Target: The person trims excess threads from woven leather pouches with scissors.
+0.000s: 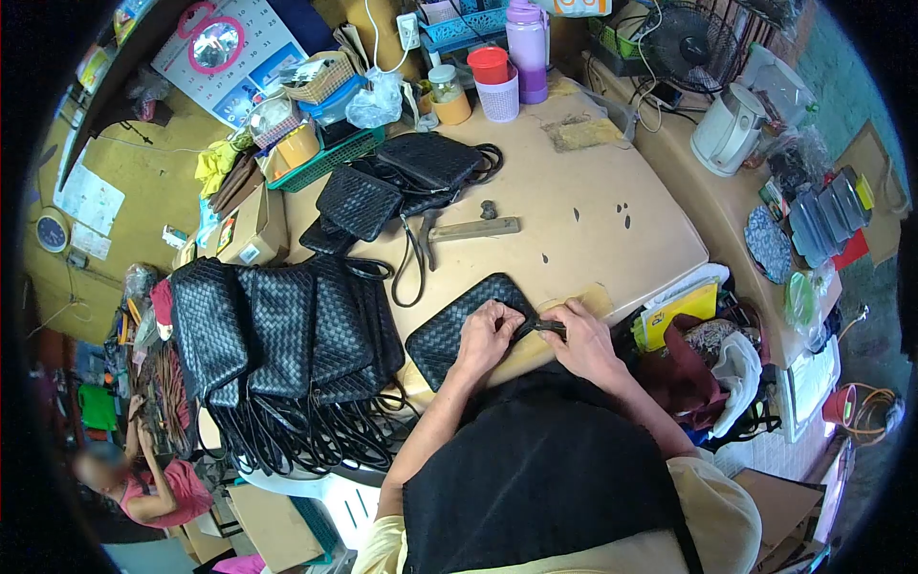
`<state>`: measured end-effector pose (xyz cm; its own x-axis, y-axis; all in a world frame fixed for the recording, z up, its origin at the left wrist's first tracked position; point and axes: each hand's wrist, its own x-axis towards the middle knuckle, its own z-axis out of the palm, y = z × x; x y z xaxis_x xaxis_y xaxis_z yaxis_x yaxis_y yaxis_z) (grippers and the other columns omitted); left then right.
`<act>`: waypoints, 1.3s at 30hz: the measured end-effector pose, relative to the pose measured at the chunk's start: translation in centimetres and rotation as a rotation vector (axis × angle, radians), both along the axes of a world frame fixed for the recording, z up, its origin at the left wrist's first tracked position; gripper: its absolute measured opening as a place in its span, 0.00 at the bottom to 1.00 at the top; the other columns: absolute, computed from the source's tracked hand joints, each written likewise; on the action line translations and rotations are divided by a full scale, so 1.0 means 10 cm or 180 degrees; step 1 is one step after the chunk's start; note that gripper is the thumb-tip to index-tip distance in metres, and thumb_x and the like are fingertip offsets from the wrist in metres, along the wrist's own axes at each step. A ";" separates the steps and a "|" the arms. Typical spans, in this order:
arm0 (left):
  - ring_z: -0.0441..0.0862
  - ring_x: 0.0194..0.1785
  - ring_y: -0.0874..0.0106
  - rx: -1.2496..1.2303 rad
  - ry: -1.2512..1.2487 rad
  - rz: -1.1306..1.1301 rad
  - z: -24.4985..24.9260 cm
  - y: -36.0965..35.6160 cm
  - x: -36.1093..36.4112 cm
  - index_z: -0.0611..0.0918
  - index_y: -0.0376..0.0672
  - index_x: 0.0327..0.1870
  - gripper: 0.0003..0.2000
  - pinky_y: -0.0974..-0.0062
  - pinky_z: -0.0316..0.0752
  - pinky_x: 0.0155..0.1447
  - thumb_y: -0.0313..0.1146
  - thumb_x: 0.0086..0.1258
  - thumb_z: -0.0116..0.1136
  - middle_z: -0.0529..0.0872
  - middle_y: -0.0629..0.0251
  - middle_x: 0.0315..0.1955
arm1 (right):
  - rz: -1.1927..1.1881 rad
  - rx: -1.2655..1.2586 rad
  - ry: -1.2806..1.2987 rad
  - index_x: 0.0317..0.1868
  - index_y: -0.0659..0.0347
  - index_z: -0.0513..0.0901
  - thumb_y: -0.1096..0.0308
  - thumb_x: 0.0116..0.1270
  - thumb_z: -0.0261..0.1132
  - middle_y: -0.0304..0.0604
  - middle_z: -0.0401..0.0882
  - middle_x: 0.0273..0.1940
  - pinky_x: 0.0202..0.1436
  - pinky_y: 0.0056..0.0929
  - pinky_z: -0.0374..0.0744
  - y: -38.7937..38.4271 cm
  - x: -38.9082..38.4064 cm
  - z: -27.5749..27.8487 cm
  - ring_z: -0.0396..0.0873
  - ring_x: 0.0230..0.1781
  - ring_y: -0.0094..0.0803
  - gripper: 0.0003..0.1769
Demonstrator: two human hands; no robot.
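A black woven pouch [448, 337] lies flat at the table's front edge, right before me. My left hand [488, 337] rests on its right part, fingers pinched together at the pouch's end. Close beside it, my right hand [585, 342] is closed around a small dark tool [549, 326] whose tip points at that same end. The tool's exact kind is too small to make out. What lies between my fingertips is hidden. Beyond the pouch, a hammer [473, 230] with a wooden handle lies next to a black wrist strap [409, 273].
To the left, several black woven bags [277, 325] are stacked, their straps hanging over the edge. More black pouches [359, 201] lie farther back. A purple bottle [527, 53], a red cup [489, 65] and a white kettle [729, 129] stand behind. Another person [158, 488] sits at far left.
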<state>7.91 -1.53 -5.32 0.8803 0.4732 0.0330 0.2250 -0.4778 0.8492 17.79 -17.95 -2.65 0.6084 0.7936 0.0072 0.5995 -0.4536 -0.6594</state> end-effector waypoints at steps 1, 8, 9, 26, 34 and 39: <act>0.81 0.33 0.61 0.0148 -0.0077 0.0032 0.01 -0.02 0.00 0.83 0.37 0.32 0.04 0.67 0.75 0.38 0.27 0.59 0.62 0.82 0.57 0.28 | -0.0001 -0.0004 0.0003 0.48 0.59 0.75 0.64 0.60 0.66 0.49 0.75 0.44 0.46 0.46 0.75 0.01 -0.01 -0.02 0.77 0.45 0.50 0.18; 0.78 0.31 0.59 0.0640 -0.0554 0.0141 -0.01 -0.14 -0.05 0.80 0.37 0.31 0.02 0.65 0.73 0.36 0.24 0.60 0.61 0.77 0.56 0.27 | -0.0127 -0.0018 -0.0160 0.42 0.60 0.76 0.65 0.59 0.65 0.48 0.75 0.44 0.45 0.46 0.75 0.10 -0.07 -0.01 0.78 0.42 0.50 0.13; 0.77 0.31 0.60 0.0737 -0.0737 0.0078 -0.06 -0.14 -0.04 0.79 0.37 0.31 0.03 0.67 0.73 0.35 0.24 0.61 0.60 0.76 0.56 0.27 | -0.0090 -0.0036 -0.0176 0.41 0.61 0.76 0.65 0.59 0.66 0.48 0.76 0.45 0.44 0.45 0.75 0.10 -0.06 -0.03 0.78 0.42 0.50 0.13; 0.77 0.37 0.77 -0.1570 -0.1681 -0.0289 0.72 0.16 -0.43 0.83 0.35 0.43 0.07 0.81 0.71 0.44 0.21 0.67 0.55 0.82 0.66 0.33 | 0.1040 0.1441 0.2296 0.42 0.66 0.82 0.73 0.59 0.68 0.40 0.81 0.40 0.47 0.25 0.74 0.23 0.42 0.64 0.77 0.41 0.23 0.10; 0.70 0.27 0.84 -0.1004 -0.1579 0.0557 1.32 0.43 -0.73 0.81 0.34 0.50 0.15 0.89 0.62 0.27 0.25 0.61 0.57 0.78 0.67 0.41 | 0.0362 0.1851 0.0005 0.32 0.63 0.83 0.71 0.54 0.72 0.42 0.78 0.24 0.25 0.26 0.70 0.34 0.06 1.10 0.74 0.20 0.27 0.07; 0.77 0.34 0.81 0.0485 -0.1206 0.0457 1.40 0.19 -0.62 0.85 0.41 0.45 0.16 0.86 0.66 0.27 0.30 0.54 0.71 0.84 0.65 0.43 | 0.0630 0.2219 0.0249 0.31 0.65 0.82 0.77 0.52 0.72 0.42 0.78 0.24 0.25 0.24 0.69 0.42 -0.01 1.12 0.74 0.21 0.27 0.07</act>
<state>1.73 0.34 8.65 0.7182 0.5546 0.4201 -0.0157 -0.5908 0.8067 17.70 -13.79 8.51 0.4734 0.7156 0.5136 0.5661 0.1995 -0.7998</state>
